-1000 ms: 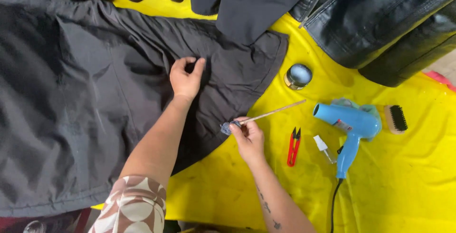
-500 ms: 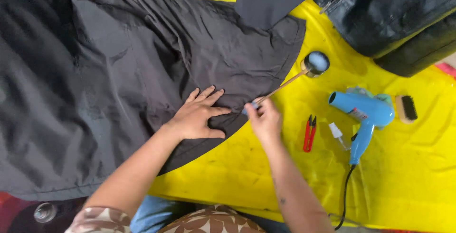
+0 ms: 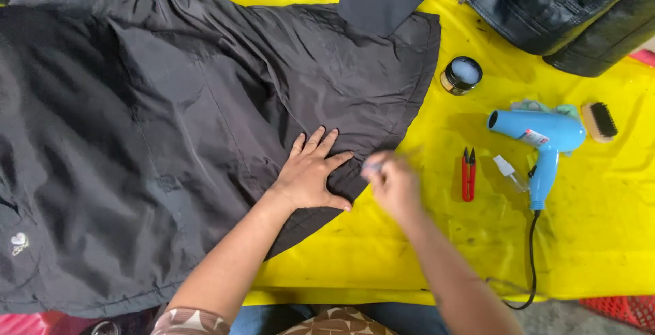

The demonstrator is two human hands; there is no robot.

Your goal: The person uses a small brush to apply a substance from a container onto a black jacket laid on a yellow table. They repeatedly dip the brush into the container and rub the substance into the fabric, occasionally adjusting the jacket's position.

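A dark grey jacket [image 3: 170,123] lies spread over a yellow table cover [image 3: 600,226]. My left hand [image 3: 310,175] presses flat on the jacket near its lower right edge, fingers apart. My right hand [image 3: 392,181] is just to the right of it, blurred with motion, its fingers closed around a thin stick-like tool that barely shows. The hand hovers at the jacket's edge.
A small round tin [image 3: 461,75] sits open above the hands. Red thread snips [image 3: 468,173], a small white bottle [image 3: 508,172], a blue hair dryer [image 3: 542,140] with a black cord and a brush [image 3: 600,122] lie to the right. Black leather jackets [image 3: 566,7] lie at the top right.
My left hand has stayed flat on the jacket. My right hand drew the thin tool back from the tin toward the jacket edge beside the left hand.
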